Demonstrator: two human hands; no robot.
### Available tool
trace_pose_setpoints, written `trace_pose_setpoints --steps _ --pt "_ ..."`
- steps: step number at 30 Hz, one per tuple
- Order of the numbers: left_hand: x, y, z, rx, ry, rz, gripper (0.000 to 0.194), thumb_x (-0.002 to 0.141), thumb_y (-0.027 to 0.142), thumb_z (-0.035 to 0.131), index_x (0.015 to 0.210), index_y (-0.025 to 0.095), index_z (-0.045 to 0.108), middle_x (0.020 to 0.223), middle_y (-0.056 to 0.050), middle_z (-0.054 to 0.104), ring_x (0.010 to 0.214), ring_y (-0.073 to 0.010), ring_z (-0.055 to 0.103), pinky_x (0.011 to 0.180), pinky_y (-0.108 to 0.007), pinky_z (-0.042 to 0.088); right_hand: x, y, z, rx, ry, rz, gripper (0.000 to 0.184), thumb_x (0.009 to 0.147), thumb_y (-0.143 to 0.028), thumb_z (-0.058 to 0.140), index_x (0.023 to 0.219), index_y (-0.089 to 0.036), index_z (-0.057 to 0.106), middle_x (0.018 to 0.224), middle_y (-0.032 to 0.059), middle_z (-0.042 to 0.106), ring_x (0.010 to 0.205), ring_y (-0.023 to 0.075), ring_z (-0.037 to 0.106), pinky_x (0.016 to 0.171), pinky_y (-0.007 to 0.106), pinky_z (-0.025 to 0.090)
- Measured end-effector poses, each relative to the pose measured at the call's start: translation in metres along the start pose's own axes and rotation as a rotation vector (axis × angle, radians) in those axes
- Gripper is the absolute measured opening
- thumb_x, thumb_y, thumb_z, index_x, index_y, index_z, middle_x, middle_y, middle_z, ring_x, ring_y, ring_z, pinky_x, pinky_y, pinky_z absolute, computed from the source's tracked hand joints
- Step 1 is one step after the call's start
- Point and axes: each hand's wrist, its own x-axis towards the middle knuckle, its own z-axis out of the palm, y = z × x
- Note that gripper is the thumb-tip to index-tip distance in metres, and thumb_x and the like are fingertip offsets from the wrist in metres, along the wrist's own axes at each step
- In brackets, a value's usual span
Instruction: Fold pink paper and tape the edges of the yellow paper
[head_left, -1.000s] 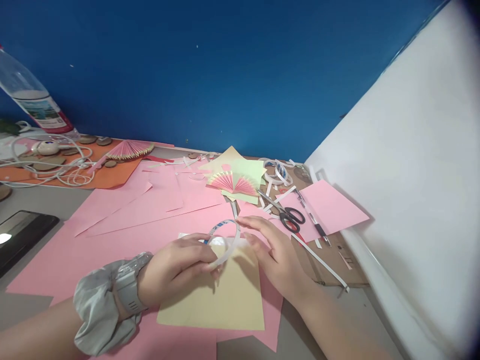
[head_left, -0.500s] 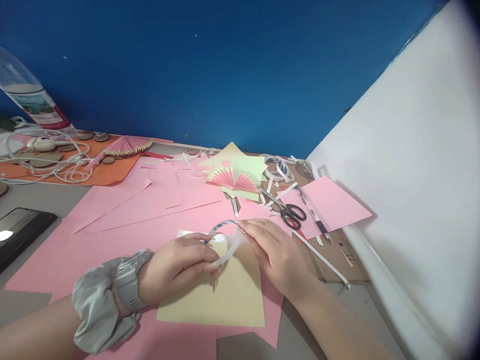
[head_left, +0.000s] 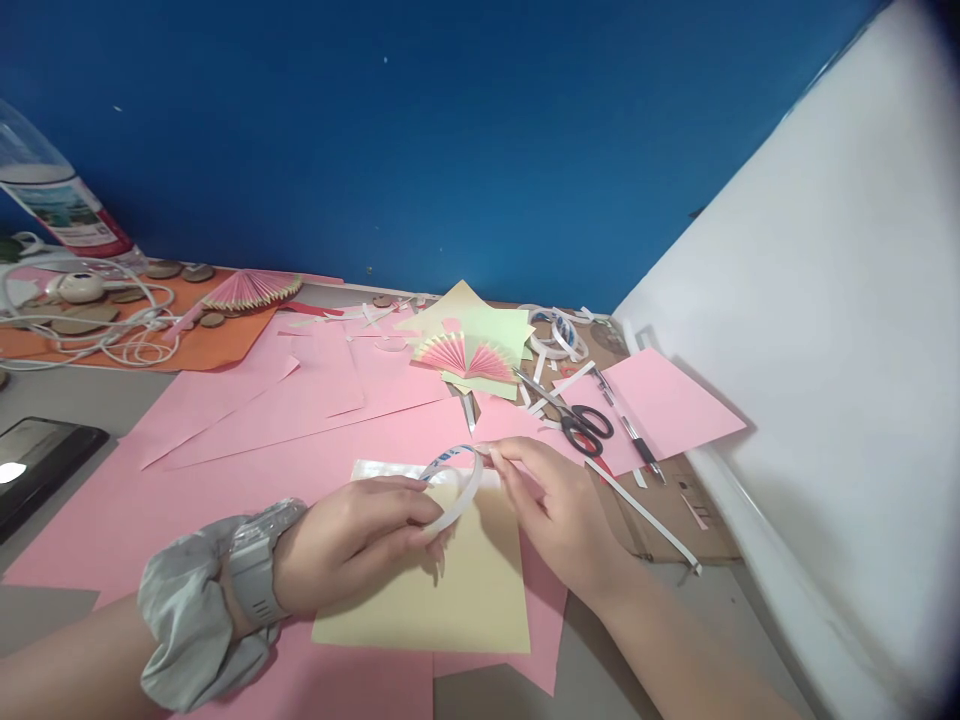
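My left hand (head_left: 379,530) is closed on the near left side of a roll of white tape (head_left: 463,503), a thin ring with blue print inside. At the roll's far right edge, the fingertips of my right hand (head_left: 551,505) pinch together; they seem to hold the tape's loose end, mostly hidden by the fingers. Both hands are above a pale yellow sheet of paper (head_left: 420,610), which has a whitish, shiny strip along its far edge. Beneath it lie pink sheets (head_left: 300,520).
Black-handled scissors (head_left: 585,425) and a pen (head_left: 630,425) lie to the right, by paper strips and another tape roll (head_left: 555,335). Pleated paper fans (head_left: 465,360) sit at the back. A phone (head_left: 45,465), white cable (head_left: 142,335) and bottle (head_left: 67,210) are left; walls stand behind and right.
The tape roll has shifted slightly right and turned a little. My right fingers have moved slightly right at its edge. My left hand keeps its hold.
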Motion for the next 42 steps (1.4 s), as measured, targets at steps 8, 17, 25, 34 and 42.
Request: trace_pose_setpoints --steps 8,17,25,34,42 --pt "-0.002 0.0 -0.003 -0.053 -0.003 -0.201 0.031 0.093 0.039 0.038 0.081 0.014 0.053 0.076 -0.007 0.064 0.069 -0.0158 0.06 0.068 -0.029 0.046 0.003 -0.002 -0.001 0.323 0.034 0.235 0.017 0.092 -0.029 0.046 0.085 -0.023 0.06 0.085 -0.0019 0.065 0.082 0.0094 0.062 0.072 0.016 0.049" --pt "-0.008 -0.011 0.009 -0.268 0.161 -0.136 0.017 0.098 0.03 0.03 0.098 0.017 0.042 0.082 -0.006 0.063 0.075 -0.0164 0.064 0.073 -0.035 0.049 -0.001 0.01 -0.002 0.671 -0.072 0.084 0.046 0.093 -0.05 0.028 0.117 -0.023 0.056 0.096 0.0061 0.065 0.091 0.0187 0.061 0.087 0.036 0.049" --pt "-0.003 -0.005 0.013 -0.46 0.29 -0.045 0.016 0.098 0.027 0.029 0.101 0.019 0.044 0.1 -0.008 0.057 0.091 -0.0197 0.061 0.08 -0.042 0.051 0.004 0.011 0.0 0.421 -0.12 0.045 0.037 0.091 -0.048 0.038 0.117 -0.026 0.052 0.1 0.0062 0.048 0.093 0.0165 0.051 0.088 0.033 0.046" --pt "-0.006 -0.009 0.0 0.139 0.391 -0.049 0.036 0.093 0.028 0.041 0.127 0.019 0.034 0.127 -0.013 0.042 0.121 -0.025 0.039 0.1 -0.042 0.036 0.001 0.005 -0.004 0.286 -0.151 -0.088 0.015 0.094 -0.028 0.04 0.083 -0.023 0.048 0.071 -0.0003 0.047 0.07 0.0148 0.049 0.067 0.03 0.044" --pt "-0.009 -0.009 -0.014 0.235 0.401 -0.042 0.039 0.095 0.045 0.025 0.079 0.018 0.048 0.075 -0.003 0.049 0.073 -0.0177 0.046 0.071 -0.033 0.039 0.003 0.003 -0.004 -0.109 -0.193 -0.302 0.009 0.091 -0.021 0.043 0.085 -0.023 0.049 0.069 -0.0017 0.05 0.067 0.0137 0.047 0.079 0.033 0.037"
